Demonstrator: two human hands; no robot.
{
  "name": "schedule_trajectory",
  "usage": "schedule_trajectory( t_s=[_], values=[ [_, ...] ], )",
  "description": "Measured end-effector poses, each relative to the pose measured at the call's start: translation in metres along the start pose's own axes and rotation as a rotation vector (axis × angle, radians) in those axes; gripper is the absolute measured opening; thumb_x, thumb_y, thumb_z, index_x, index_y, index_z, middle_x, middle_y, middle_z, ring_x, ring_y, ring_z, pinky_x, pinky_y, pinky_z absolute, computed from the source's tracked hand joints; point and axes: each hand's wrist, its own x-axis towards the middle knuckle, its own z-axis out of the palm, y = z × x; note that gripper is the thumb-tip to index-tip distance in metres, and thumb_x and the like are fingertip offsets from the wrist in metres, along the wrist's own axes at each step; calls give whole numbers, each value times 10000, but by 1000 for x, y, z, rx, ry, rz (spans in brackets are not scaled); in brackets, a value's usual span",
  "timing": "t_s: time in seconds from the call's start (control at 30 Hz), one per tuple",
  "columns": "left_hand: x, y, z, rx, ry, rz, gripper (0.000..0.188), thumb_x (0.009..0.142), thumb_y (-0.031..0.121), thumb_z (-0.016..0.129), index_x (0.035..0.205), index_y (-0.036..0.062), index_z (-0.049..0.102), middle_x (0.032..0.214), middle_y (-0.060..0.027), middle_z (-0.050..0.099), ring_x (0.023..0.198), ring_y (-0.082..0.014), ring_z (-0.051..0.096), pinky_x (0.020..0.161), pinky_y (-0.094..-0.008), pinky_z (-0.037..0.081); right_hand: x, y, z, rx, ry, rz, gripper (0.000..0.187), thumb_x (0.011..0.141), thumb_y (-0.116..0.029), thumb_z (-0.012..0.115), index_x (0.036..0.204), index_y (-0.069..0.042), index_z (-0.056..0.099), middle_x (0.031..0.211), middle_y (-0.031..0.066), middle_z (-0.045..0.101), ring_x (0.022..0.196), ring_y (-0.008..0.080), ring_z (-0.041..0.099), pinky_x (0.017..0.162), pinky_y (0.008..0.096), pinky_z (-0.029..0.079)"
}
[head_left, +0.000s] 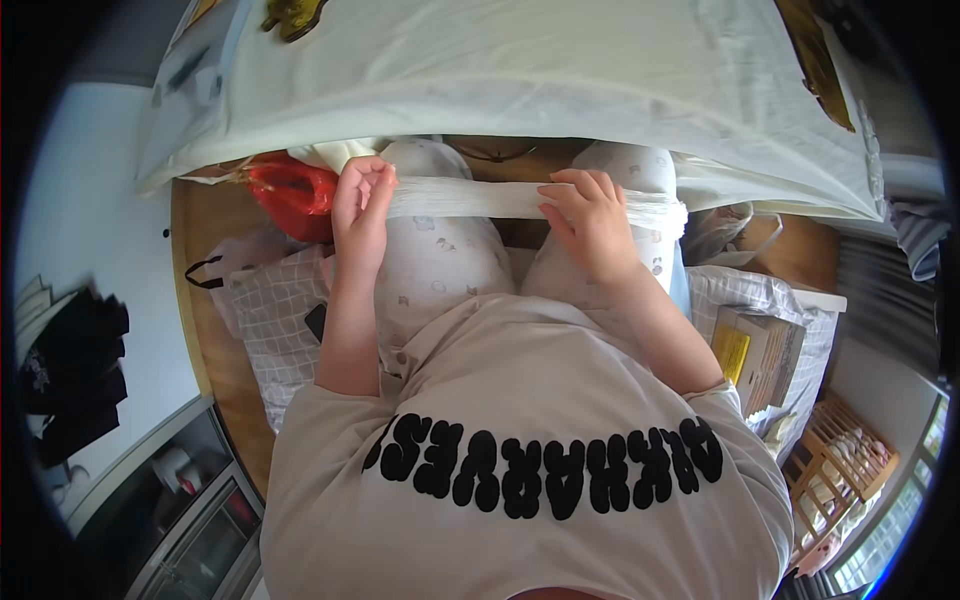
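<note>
A skein of white thread [460, 199] stretches across my two knees, in patterned pale trousers [440, 260]. At its left end is my left hand [362, 205], thumb and fingers drawn together on the strands. My right hand [590, 215] rests over the skein above the right thigh, its fingers lightly bent and apart, with the thumb on the near side. Beyond that hand the strands run on to the outer side of the right knee, where they look bunched. Whether the skein passes around under the knees is hidden.
A table with a pale cloth [500, 75] overhangs the knees. At the left are a red plastic bag [290, 195], a checked cloth [280, 325] and a dark phone-like object [317, 322]. Cardboard boxes [765, 350] stand at the right, near a clear plastic bag [720, 235].
</note>
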Motion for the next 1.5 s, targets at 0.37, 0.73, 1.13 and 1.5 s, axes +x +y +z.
schedule_trajectory(
  t_s=[0.37, 0.73, 1.13, 1.5],
  values=[
    [2, 3, -4, 574, -199, 87, 150, 894, 126, 640, 1001, 24, 614, 946, -68, 635, 856, -159, 603, 736, -275, 456, 3, -2, 9, 34, -30, 36, 97, 802, -113, 713, 895, -102, 687, 1004, 7, 645, 1013, 240, 559, 876, 388, 416],
    [51, -19, 31, 796, -744, 87, 152, 805, 205, 721, 857, 62, 730, 903, -51, 664, 850, -216, 623, 754, -321, 486, 3, -1, 9, 59, -29, 64, 112, 793, -121, 722, 893, -99, 677, 997, 11, 643, 1009, 239, 560, 870, 387, 417],
    [44, 4, 35, 595, -601, 39, 114, 867, 116, 671, 837, 8, 652, 854, -42, 644, 800, -142, 591, 706, -272, 468, 10, -12, -3, 154, 1, 79, 163, 802, -133, 729, 940, -72, 668, 1043, 47, 636, 1011, 265, 562, 873, 398, 429],
    [51, 94, 23, 208, -998, -167, 189, 926, 202, 625, 989, 30, 580, 827, 9, 566, 734, -63, 465, 626, -238, 375, 81, -62, -116, 836, -424, -98, 118, 883, -102, 664, 848, 7, 640, 898, 93, 656, 837, 200, 608, 765, 308, 466]
  ],
)
